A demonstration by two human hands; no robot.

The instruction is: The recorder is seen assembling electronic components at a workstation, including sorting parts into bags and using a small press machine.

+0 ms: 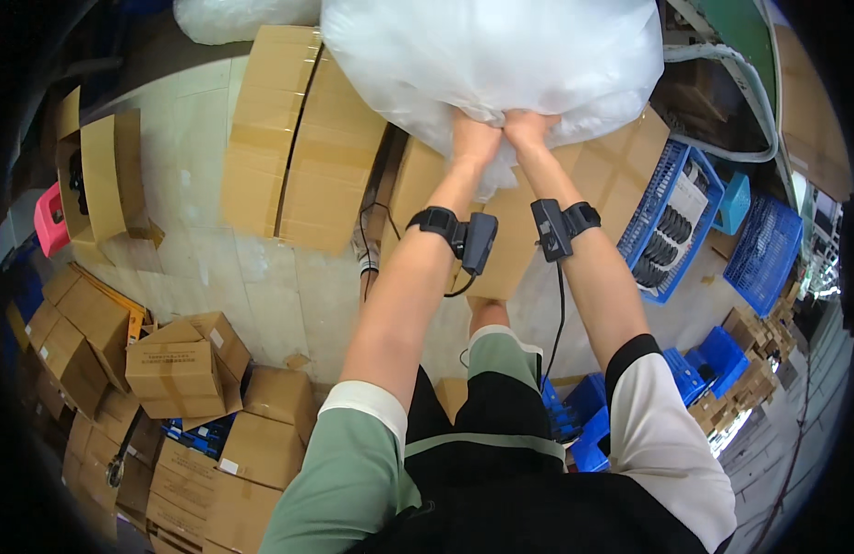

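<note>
A big, bulging white plastic bag (pixel 501 55) fills the top middle of the head view. Both my arms stretch out to its gathered neck. My left hand (pixel 475 138) is closed on the bunched plastic, and beside it my right hand (pixel 530 127) grips the same neck; the fingertips of both are partly hidden in the folds. A loose tail of plastic hangs below the hands. Under the bag lies a cardboard box (pixel 510 226), and to its left stands a larger taped carton (pixel 302 148).
Stacked cartons (pixel 178 379) crowd the lower left. A pink bin (pixel 50 220) and an open box (pixel 113 175) stand at far left. On the right are a blue crate (pixel 672 222) holding dark curved parts, another blue basket (pixel 764 254) and a metal frame (pixel 764 102). Cables hang from my wrist devices.
</note>
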